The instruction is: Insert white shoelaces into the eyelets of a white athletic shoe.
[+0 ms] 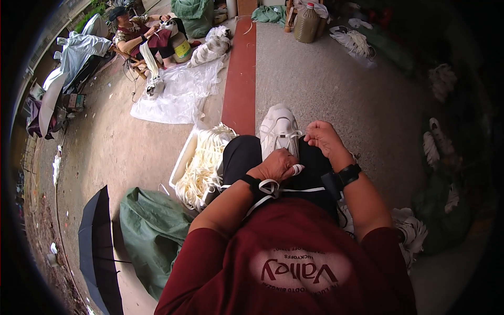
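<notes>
A white sneaker stands between my knees, toe pointing away from me, with a white lace across its upper. My left hand is closed over the near end of the sneaker, and white tape wraps its thumb. To the right of the sneaker, my right hand is raised above my knee. Its fingers are curled together; anything pinched in them is too small to make out. A loose white shoelace loops by my left wrist, and a white strand runs across my lap.
Left of my knee sits a container heaped with cream laces. Beyond lie a green cloth and a black umbrella. A seated person works at far left beside clear plastic sheeting. Shoe bundles lie far right.
</notes>
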`<move>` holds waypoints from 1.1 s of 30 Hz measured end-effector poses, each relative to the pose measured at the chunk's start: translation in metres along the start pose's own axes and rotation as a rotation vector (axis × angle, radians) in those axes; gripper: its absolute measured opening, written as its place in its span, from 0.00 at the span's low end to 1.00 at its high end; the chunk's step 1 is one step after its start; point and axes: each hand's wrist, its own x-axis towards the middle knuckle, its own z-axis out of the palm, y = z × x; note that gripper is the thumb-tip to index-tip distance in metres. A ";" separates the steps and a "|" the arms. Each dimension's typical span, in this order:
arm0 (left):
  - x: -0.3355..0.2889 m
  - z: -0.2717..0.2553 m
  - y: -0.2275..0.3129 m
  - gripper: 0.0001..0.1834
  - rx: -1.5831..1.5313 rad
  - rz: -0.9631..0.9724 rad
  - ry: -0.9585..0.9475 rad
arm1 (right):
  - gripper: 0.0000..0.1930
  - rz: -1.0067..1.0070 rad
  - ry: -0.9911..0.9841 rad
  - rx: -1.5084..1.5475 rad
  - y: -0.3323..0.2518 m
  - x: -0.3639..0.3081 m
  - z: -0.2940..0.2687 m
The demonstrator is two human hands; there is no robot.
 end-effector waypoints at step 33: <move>0.004 -0.044 0.061 0.20 -0.653 -0.269 -0.158 | 0.20 -0.201 0.199 -0.959 0.037 0.071 0.051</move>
